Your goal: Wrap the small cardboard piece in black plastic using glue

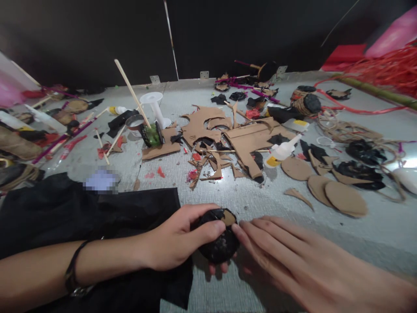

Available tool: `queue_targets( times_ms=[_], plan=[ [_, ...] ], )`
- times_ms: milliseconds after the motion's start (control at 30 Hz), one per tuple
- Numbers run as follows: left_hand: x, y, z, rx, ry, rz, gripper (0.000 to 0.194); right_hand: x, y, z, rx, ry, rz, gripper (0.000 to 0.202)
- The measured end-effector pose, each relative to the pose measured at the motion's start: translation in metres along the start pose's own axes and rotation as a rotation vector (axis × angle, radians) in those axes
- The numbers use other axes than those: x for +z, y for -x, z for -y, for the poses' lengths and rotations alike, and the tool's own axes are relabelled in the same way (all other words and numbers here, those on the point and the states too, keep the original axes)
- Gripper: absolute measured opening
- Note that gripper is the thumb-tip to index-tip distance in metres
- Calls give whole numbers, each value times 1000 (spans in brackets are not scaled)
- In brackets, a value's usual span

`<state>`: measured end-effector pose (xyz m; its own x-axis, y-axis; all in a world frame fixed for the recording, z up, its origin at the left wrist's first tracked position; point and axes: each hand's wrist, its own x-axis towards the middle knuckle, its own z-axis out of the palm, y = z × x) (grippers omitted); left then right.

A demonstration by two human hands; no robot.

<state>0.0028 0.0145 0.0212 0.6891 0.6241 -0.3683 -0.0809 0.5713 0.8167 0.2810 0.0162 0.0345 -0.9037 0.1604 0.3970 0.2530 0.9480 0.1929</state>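
Observation:
My left hand (pixel 190 237) is closed around a round cardboard disc wrapped in black plastic (pixel 224 243), its thumb across the top face. A patch of brown cardboard shows through near the disc's upper edge. My right hand (pixel 283 252) is at the disc's right edge with fingers stretched out and its thumb tip by the rim; whether they touch is hard to tell. Under my left forearm spreads a black plastic sheet (pixel 143 208). Several bare cardboard discs (pixel 345 198) lie beyond my right hand, close to a white glue bottle (pixel 280 152).
Cut cardboard scraps (pixel 206 124) cover the middle of the table. A green spool with a wooden stick (pixel 151 134) stands beside a white plastic spool (pixel 156 108). Red plastic strips (pixel 387 71) are heaped at back right, near a bamboo pole (pixel 374 95). A black wall (pixel 228 34) bounds the back.

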Motion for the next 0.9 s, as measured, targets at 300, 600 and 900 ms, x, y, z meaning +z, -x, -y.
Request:
queue_targets(
  times_ms=[300, 600, 900],
  plan=[
    [1, 0, 0, 9, 1, 24, 51, -3, -1, -1, -8, 10, 12, 47],
    [0, 1, 0, -13, -11, 18, 53, -2, -2, -1, -4, -14, -1, 53],
    [-1, 1, 0, -19, -17, 33, 54, -3, -5, -2, 12, -36, -22, 60]
  ],
)
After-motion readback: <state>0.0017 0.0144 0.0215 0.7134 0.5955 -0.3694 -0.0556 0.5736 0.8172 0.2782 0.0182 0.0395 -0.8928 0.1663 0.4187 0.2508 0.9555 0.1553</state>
